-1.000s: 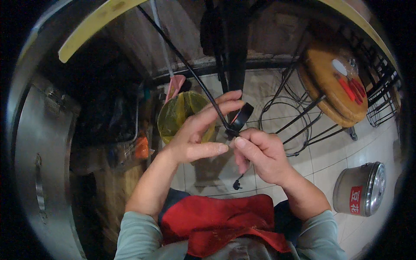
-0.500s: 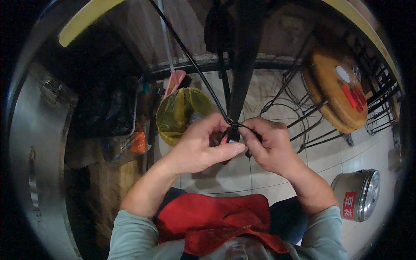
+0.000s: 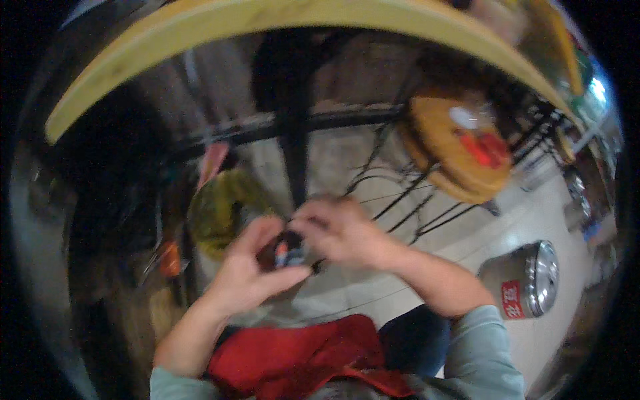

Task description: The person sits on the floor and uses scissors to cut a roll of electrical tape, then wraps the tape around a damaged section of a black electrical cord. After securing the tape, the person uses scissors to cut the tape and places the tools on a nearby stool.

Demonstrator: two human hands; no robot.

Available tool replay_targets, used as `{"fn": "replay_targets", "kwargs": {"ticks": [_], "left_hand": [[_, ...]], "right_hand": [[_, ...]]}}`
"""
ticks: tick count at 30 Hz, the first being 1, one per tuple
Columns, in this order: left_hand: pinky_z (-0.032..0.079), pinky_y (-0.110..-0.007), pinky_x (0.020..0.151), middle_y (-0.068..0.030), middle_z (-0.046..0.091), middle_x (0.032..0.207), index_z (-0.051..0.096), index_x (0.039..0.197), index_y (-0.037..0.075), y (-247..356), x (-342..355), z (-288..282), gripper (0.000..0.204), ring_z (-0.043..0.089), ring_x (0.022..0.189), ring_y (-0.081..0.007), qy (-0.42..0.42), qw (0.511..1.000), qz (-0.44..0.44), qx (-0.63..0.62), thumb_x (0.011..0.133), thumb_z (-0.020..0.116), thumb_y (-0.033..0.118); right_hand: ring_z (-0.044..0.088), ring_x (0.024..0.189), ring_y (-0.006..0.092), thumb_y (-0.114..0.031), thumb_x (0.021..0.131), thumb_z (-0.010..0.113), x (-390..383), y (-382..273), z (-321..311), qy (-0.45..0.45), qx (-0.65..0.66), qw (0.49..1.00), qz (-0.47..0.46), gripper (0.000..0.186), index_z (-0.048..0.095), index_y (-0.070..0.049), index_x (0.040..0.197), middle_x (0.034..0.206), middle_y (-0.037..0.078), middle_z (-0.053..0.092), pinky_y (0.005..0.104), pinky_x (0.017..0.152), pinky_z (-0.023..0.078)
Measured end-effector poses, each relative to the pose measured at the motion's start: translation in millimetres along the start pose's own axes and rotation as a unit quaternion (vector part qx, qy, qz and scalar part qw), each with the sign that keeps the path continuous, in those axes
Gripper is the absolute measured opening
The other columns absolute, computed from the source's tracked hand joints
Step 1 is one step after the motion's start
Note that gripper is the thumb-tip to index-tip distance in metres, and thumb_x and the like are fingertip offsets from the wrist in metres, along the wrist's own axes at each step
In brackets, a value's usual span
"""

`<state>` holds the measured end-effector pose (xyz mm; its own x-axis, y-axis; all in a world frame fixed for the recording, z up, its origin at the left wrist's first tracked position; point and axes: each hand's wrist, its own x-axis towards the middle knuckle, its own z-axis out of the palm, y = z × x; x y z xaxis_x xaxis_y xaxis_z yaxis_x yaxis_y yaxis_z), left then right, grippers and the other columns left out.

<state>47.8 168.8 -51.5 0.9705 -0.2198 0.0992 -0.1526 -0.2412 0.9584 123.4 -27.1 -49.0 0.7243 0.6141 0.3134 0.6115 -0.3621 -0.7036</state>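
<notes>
In front of my lap, my left hand [image 3: 248,268] curves its fingers and thumb round a small dark object [image 3: 291,252] with red and pale blue patches, whose kind I cannot make out through the blur. Close against it, my right hand [image 3: 343,232] has its fingers bent and drawn together at the object's far side. Whatever those fingertips pinch is hidden. A red apron [image 3: 293,353] covers my lap below both hands.
A bin with a yellow liner [image 3: 223,207] stands left of my hands, a pink dustpan [image 3: 213,161] behind it. Right are stacked round wooden stools [image 3: 427,127] bearing red-handled items, and a lidded metal pot [image 3: 493,273]. A yellow table edge [image 3: 320,17] arches across the top.
The view has shifted, with the yellow edge now across the top. The black cord held between both hands no longer shows. My right hand has moved over beside my left fingertips.
</notes>
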Motion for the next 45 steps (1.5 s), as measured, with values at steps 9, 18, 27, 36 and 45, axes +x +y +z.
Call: {"fn": "replay_targets", "kwargs": {"ticks": [9,18,27,36,45], "left_hand": [[0.051,-0.034,0.084,-0.0125,0.054,0.116,0.048,0.12,0.005,-6,-11,-2,0.062,0.056,0.107,-0.0249,-0.074,0.914,-0.133,-0.377,0.066,0.073,-0.008],[0.048,-0.037,0.092,-0.0127,0.054,0.122,0.048,0.124,0.007,-11,-33,-24,0.064,0.055,0.107,-0.024,-0.039,0.925,-0.139,-0.35,0.067,0.073,-0.008],[0.054,-0.037,0.081,-0.0224,0.053,0.127,0.044,0.128,0.003,-17,-30,-33,0.068,0.059,0.109,-0.0294,-0.063,0.933,-0.124,-0.331,0.065,0.07,0.0],[0.055,-0.035,0.078,-0.0241,0.054,0.125,0.047,0.124,0.005,-11,-27,-30,0.065,0.06,0.108,-0.0306,-0.051,0.927,-0.149,-0.34,0.063,0.07,-0.002],[0.055,-0.038,0.08,-0.0302,0.052,0.127,0.049,0.123,0.008,-18,-31,-29,0.064,0.059,0.111,-0.0344,-0.069,0.889,-0.123,-0.435,0.063,0.069,-0.004]], "right_hand": [[0.064,0.073,0.0326,-0.028,0.093,0.058,-17,-4,-39,0.047,0.011,0.998,-0.04,0.029,0.064,-0.001,0.1,0.08,0.017,0.064,0.0404,0.067,0.051],[0.065,0.092,0.0279,-0.012,0.083,0.066,-73,67,-276,0.186,-0.537,0.799,0.198,0.023,0.063,-0.004,0.104,0.104,0.014,0.067,0.0384,0.079,0.051],[0.058,0.105,0.0233,0.005,0.082,0.053,-127,149,-333,0.15,-0.192,0.931,0.271,0.041,0.053,0.002,0.124,0.116,0.015,0.062,0.0338,0.091,0.046],[0.059,0.1,0.0233,0.0,0.085,0.053,-134,109,-296,0.142,-0.323,0.895,0.273,0.035,0.054,0.002,0.12,0.11,0.015,0.062,0.0338,0.09,0.046],[0.055,0.078,0.0163,0.013,0.073,0.05,-126,65,-289,0.099,-0.221,0.887,0.394,0.059,0.044,-0.005,0.128,0.091,0.009,0.059,0.0281,0.06,0.046]]}}
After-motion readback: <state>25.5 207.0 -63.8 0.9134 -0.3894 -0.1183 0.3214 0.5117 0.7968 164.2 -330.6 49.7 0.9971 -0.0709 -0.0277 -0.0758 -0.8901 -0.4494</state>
